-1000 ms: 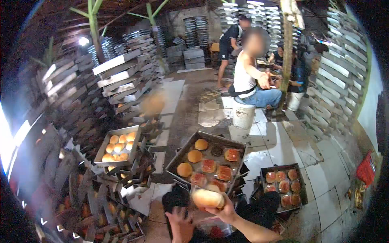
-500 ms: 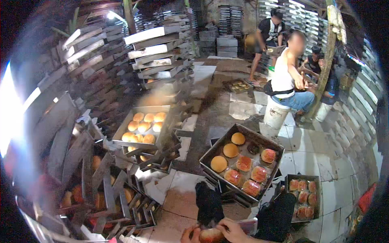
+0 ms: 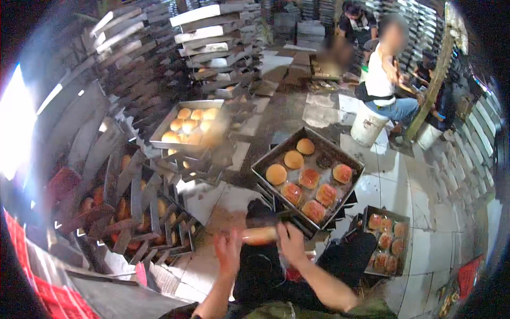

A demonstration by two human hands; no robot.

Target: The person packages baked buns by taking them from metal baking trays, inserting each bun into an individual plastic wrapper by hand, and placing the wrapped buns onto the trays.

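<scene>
A golden bun (image 3: 259, 235) with a shiny surface is held level above my lap, between my two hands. My left hand (image 3: 228, 249) grips its left end, the fingers slightly blurred. At its right end, my right hand (image 3: 291, 242) pinches with thumb and fingers. Whether clear film covers this bun I cannot tell. Just beyond my hands a square metal tray (image 3: 260, 173) rests on other trays. In it are plain buns (image 3: 294, 159) along the left side and several buns in clear wrappers with red print (image 3: 314, 211).
A tray of plain buns (image 3: 159, 139) stands on a stack at left. On the floor at right lies a tray of wrapped buns (image 3: 408, 234). Tilted trays (image 3: 154, 212) crowd my left. Tall tray stacks line the walls. A person (image 3: 380, 80) sits on a white bucket (image 3: 367, 126).
My view has tipped downward. Both hands, with the bun between them, have come up from the bottom edge, and the bun is now in full view.
</scene>
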